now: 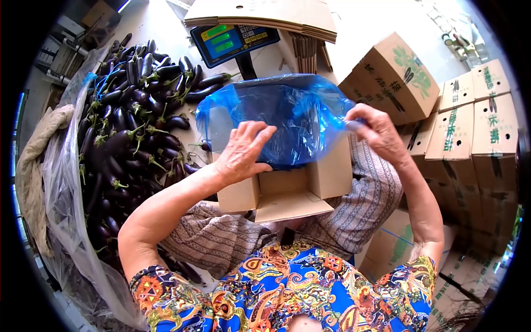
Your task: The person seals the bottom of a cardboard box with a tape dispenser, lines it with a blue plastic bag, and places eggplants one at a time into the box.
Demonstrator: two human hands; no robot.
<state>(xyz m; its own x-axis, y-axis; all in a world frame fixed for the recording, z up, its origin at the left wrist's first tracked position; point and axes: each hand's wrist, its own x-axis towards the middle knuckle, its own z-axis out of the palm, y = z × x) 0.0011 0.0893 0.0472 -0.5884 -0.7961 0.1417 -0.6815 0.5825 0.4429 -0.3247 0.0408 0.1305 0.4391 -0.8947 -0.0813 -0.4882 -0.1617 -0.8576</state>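
Observation:
A blue plastic bag is spread over the far part of an open cardboard box between my knees. The box's near flap is folded out, and its bare inside shows at the front. My left hand rests on the bag near the box's left side, fingers stretched and thumb apart. At the upper right, my right hand pinches the bag's edge and holds it pulled out to the side.
A big heap of eggplants lies on my left beside clear plastic sheeting. Ahead stand a digital scale and flattened cartons. Printed boxes are stacked on my right, with one tilted box nearer.

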